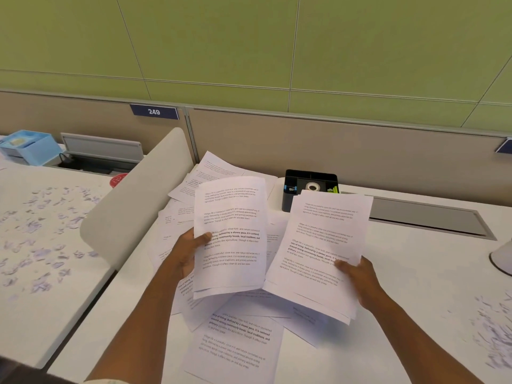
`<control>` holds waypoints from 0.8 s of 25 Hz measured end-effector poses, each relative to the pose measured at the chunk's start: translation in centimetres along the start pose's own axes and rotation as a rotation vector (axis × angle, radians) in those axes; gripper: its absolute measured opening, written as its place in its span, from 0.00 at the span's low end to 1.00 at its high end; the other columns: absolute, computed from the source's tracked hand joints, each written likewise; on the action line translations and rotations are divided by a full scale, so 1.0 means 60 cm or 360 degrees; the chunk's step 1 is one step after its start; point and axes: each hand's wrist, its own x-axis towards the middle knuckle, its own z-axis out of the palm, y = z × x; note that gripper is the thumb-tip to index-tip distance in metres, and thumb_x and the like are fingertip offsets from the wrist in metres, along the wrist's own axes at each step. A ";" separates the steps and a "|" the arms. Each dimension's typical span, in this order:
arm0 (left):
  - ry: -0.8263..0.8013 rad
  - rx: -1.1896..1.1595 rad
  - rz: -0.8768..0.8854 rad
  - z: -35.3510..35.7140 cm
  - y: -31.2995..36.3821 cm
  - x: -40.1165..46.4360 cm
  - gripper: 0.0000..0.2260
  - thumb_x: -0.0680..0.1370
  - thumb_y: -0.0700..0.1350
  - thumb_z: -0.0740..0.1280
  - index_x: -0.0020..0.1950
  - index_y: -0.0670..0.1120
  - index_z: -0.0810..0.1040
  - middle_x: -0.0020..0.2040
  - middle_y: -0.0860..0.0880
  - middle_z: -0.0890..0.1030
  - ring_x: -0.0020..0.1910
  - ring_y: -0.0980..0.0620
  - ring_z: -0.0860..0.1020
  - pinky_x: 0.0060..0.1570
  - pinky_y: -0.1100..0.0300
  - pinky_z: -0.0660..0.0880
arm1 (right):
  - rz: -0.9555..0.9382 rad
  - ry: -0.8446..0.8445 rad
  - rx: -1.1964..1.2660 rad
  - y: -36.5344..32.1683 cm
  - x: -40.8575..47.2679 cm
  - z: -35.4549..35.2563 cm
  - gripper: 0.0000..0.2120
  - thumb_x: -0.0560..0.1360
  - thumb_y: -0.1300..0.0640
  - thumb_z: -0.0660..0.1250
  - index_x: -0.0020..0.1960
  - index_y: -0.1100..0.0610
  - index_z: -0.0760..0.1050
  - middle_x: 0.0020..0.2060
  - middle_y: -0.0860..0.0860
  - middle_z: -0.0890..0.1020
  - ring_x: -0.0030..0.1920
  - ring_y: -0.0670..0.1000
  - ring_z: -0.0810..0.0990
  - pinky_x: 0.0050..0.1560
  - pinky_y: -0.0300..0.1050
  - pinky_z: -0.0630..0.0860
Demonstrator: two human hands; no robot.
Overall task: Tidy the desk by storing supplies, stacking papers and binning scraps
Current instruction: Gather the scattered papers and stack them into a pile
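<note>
My left hand (188,252) grips a few printed sheets (231,214) by their left edge, lifted above the desk. My right hand (360,281) holds a second bundle of printed sheets (321,245) at its lower right edge, thumb on top. Below both bundles, several loose printed pages (235,347) lie scattered and overlapping on the white desk (401,273). A black desk organizer (293,195) stands behind the papers, with a roll of tape (313,187), a blue item and green markers in it. Paper scraps (493,336) lie at the desk's right edge.
A curved white divider (138,200) separates this desk from the left one, which is strewn with several paper scraps (41,239). A light blue box (30,146) sits far left. A grey cable tray lid (426,214) is set into the desk. A white object's base (502,259) shows far right.
</note>
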 end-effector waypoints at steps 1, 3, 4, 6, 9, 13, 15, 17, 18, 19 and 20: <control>-0.0047 -0.0031 -0.0004 0.008 0.004 -0.001 0.18 0.77 0.38 0.69 0.67 0.43 0.77 0.62 0.39 0.82 0.55 0.40 0.83 0.52 0.46 0.81 | -0.0004 0.0006 -0.0008 0.001 0.000 0.005 0.13 0.75 0.66 0.70 0.57 0.55 0.79 0.52 0.54 0.86 0.50 0.59 0.85 0.52 0.56 0.81; -0.0131 -0.0070 0.0001 0.024 0.013 -0.001 0.18 0.78 0.38 0.68 0.68 0.43 0.76 0.63 0.39 0.81 0.55 0.40 0.82 0.53 0.46 0.81 | -0.0018 0.0026 -0.0038 0.002 -0.002 0.019 0.14 0.75 0.66 0.69 0.58 0.54 0.78 0.52 0.54 0.85 0.50 0.59 0.84 0.54 0.58 0.80; -0.0185 -0.0081 0.0005 0.032 0.018 0.000 0.18 0.78 0.38 0.68 0.68 0.42 0.76 0.64 0.38 0.80 0.55 0.40 0.82 0.54 0.45 0.81 | -0.0026 0.0028 -0.0055 0.001 -0.003 0.025 0.14 0.75 0.66 0.69 0.58 0.54 0.78 0.52 0.54 0.85 0.50 0.59 0.84 0.54 0.59 0.80; -0.0297 -0.0103 0.0021 0.050 0.033 -0.001 0.20 0.78 0.38 0.68 0.70 0.42 0.75 0.64 0.38 0.80 0.56 0.39 0.81 0.55 0.44 0.80 | -0.0026 0.0022 -0.0076 -0.001 -0.006 0.037 0.13 0.75 0.65 0.69 0.56 0.52 0.78 0.52 0.53 0.85 0.50 0.58 0.84 0.55 0.60 0.80; -0.0409 -0.0161 0.0055 0.080 0.054 -0.003 0.20 0.78 0.39 0.68 0.70 0.43 0.75 0.64 0.39 0.81 0.57 0.40 0.81 0.56 0.45 0.80 | 0.0017 -0.0051 -0.0020 -0.007 -0.012 0.051 0.14 0.74 0.65 0.70 0.58 0.55 0.79 0.52 0.53 0.86 0.50 0.58 0.85 0.55 0.58 0.81; -0.0292 0.0144 0.0016 0.111 0.048 -0.001 0.16 0.79 0.36 0.68 0.66 0.43 0.77 0.58 0.41 0.84 0.52 0.42 0.84 0.50 0.48 0.82 | 0.0039 -0.0288 0.0122 -0.030 -0.028 0.075 0.16 0.74 0.63 0.72 0.61 0.56 0.79 0.52 0.54 0.86 0.50 0.58 0.86 0.49 0.53 0.82; -0.0125 0.0430 -0.0013 0.123 0.034 0.002 0.13 0.78 0.35 0.68 0.63 0.43 0.79 0.58 0.41 0.84 0.55 0.40 0.83 0.58 0.44 0.79 | 0.0021 -0.0388 0.0206 -0.044 -0.035 0.085 0.16 0.75 0.60 0.72 0.62 0.55 0.78 0.53 0.54 0.86 0.51 0.59 0.85 0.49 0.54 0.82; -0.0004 0.0598 0.0007 0.135 0.016 0.004 0.11 0.78 0.36 0.69 0.58 0.45 0.80 0.58 0.43 0.84 0.54 0.44 0.83 0.57 0.48 0.79 | -0.0019 -0.0432 0.0219 -0.057 -0.041 0.090 0.17 0.75 0.54 0.72 0.63 0.54 0.78 0.54 0.52 0.86 0.53 0.56 0.85 0.49 0.51 0.82; 0.0023 0.0630 0.0018 0.141 0.009 0.003 0.10 0.77 0.36 0.70 0.57 0.47 0.81 0.57 0.44 0.85 0.51 0.47 0.83 0.52 0.53 0.80 | -0.0034 -0.0439 0.0202 -0.062 -0.045 0.091 0.17 0.75 0.52 0.71 0.63 0.53 0.78 0.54 0.51 0.86 0.53 0.54 0.85 0.48 0.49 0.82; 0.0012 0.0631 0.0005 0.147 0.004 0.000 0.10 0.77 0.37 0.70 0.57 0.47 0.80 0.57 0.45 0.85 0.50 0.50 0.83 0.47 0.58 0.79 | -0.0037 -0.0437 0.0186 -0.065 -0.048 0.091 0.17 0.75 0.50 0.71 0.62 0.54 0.78 0.53 0.51 0.86 0.53 0.53 0.85 0.46 0.46 0.82; -0.0035 0.0585 -0.0040 0.151 0.000 -0.001 0.10 0.78 0.38 0.70 0.58 0.47 0.80 0.57 0.46 0.85 0.49 0.51 0.84 0.44 0.60 0.79 | -0.0028 -0.0426 0.0172 -0.068 -0.051 0.090 0.17 0.76 0.48 0.69 0.61 0.54 0.79 0.52 0.51 0.86 0.52 0.53 0.86 0.44 0.45 0.82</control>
